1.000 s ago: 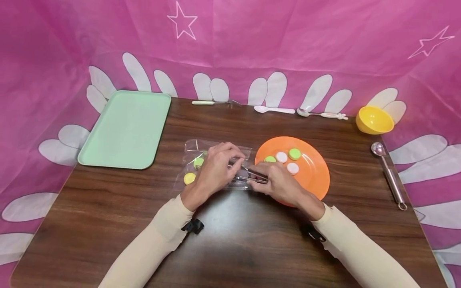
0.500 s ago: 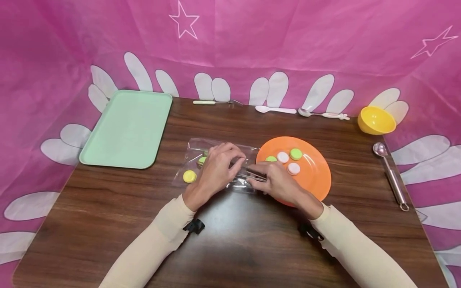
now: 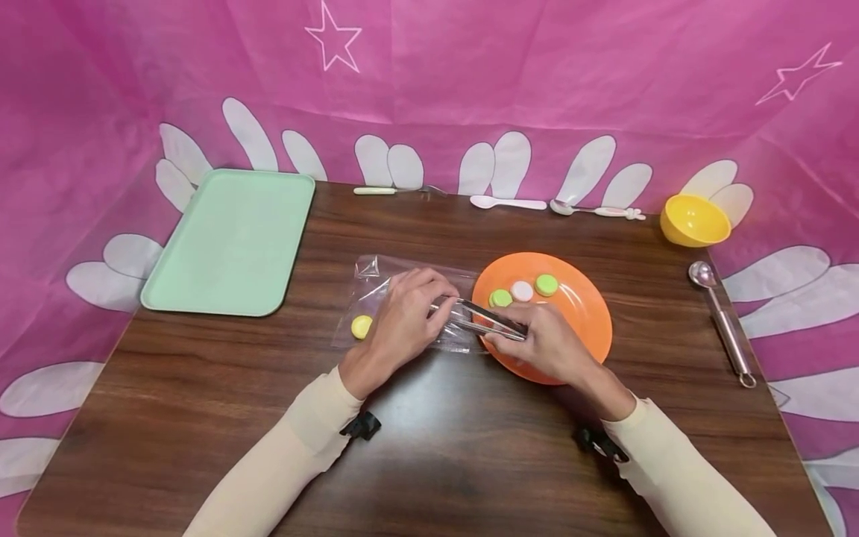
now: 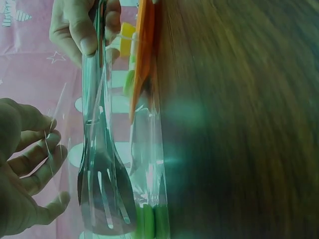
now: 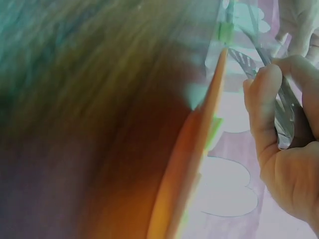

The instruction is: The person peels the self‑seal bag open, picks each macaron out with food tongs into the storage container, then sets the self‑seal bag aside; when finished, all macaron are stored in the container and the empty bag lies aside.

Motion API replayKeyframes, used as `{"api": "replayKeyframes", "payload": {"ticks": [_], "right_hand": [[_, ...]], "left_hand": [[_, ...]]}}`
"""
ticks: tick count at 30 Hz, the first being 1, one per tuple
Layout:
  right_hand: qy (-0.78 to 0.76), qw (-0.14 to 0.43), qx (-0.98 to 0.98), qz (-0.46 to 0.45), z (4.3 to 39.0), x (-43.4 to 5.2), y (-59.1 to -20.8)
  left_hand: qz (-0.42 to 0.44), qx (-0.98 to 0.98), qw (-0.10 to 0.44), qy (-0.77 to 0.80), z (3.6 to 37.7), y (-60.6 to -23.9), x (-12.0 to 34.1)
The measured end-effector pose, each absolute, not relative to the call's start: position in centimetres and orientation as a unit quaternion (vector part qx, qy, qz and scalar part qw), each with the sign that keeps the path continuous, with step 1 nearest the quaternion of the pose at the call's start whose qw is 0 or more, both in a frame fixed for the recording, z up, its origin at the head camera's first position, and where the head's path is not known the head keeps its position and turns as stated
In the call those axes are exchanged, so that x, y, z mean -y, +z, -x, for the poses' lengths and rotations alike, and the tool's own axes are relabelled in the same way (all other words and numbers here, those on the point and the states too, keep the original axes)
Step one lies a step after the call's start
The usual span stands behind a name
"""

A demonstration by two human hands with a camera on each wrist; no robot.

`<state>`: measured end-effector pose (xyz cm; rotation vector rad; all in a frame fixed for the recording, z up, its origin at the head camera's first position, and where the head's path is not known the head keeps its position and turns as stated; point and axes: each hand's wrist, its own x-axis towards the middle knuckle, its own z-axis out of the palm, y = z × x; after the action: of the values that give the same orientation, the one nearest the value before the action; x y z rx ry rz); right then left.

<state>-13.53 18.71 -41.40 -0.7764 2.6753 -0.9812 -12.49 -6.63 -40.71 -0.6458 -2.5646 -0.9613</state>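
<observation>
A clear plastic bag (image 3: 392,280) lies on the wooden table with a yellow disc (image 3: 362,326) inside it. My left hand (image 3: 429,309) pinches the film at the bag's mouth (image 4: 55,124). My right hand (image 3: 517,335) grips metal tongs (image 3: 479,316), whose tips reach into the bag's mouth. In the left wrist view the tongs (image 4: 102,179) lie inside the film next to green discs (image 4: 149,221). The orange plate (image 3: 584,328) beside the bag holds two green discs (image 3: 499,298) and a white disc (image 3: 522,291). The right wrist view shows my fingers (image 5: 264,114) round the tongs (image 5: 281,112).
A mint green tray (image 3: 231,239) sits at the back left. Along the far edge lie a fork (image 3: 392,191) and two spoons (image 3: 508,202). A yellow bowl (image 3: 694,221) and a metal scoop (image 3: 721,321) are on the right. Pink sheeting walls in the table.
My right hand and the tongs have shifted right, now over the plate's near-left part and covering the second white disc. The green disc in the bag is now behind my left hand.
</observation>
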Motion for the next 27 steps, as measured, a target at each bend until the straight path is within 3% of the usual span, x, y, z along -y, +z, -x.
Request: {"api": "replayKeyframes", "payload": {"ticks": [5, 16, 27], "right_hand": [[-0.293, 0.061, -0.911, 0.285, 13.8, -18.5, -41.4], [-0.303, 0.069, -0.898, 0.313, 14.2, -17.0, -41.9], [-0.306, 0.051, -0.912, 0.269, 12.0, -21.2, -40.9]], "left_hand": [[0.233, 0.899, 0.159, -0.335, 12.4, -40.7, 6.6], [0.219, 0.891, 0.183, -0.354, 12.6, -40.8, 6.9], [0.204, 0.892, 0.187, -0.357, 12.7, -40.9, 7.1]]}}
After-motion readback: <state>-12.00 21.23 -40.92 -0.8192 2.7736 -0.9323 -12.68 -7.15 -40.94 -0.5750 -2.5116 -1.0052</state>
